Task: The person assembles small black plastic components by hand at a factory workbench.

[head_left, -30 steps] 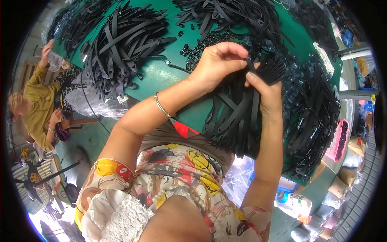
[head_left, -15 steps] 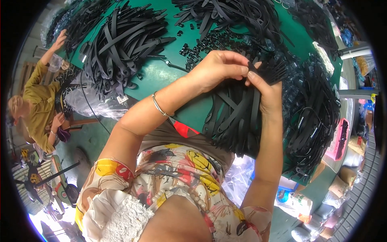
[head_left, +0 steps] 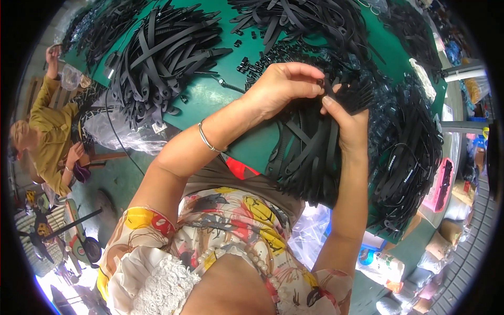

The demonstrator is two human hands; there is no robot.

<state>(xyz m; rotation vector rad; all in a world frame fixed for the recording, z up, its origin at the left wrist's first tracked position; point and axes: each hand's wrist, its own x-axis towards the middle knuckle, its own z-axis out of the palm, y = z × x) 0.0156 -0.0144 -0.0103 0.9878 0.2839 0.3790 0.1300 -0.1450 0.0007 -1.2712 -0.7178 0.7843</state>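
Note:
My right hand is closed around a fanned bundle of black rubber straps, its thumb pressing near one strap's end. Close beside that end, my left hand pinches thumb against fingers. Something small and dark shows at these fingertips, too hidden to name. Below both hands, a heap of loose black straps hangs toward the table's near edge. Just beyond my left hand lie many small black clips, scattered on the green table.
More strap piles lie at the left, the far side and the right. A pink tray stands beyond the right edge. At the far left sits another person in a mustard top. A thin cable hangs off the left edge.
My left fingertips have drawn slightly back from the strap end, with a small dark bit now showing between them. The right hand keeps its hold. The other person's raised hand has moved left.

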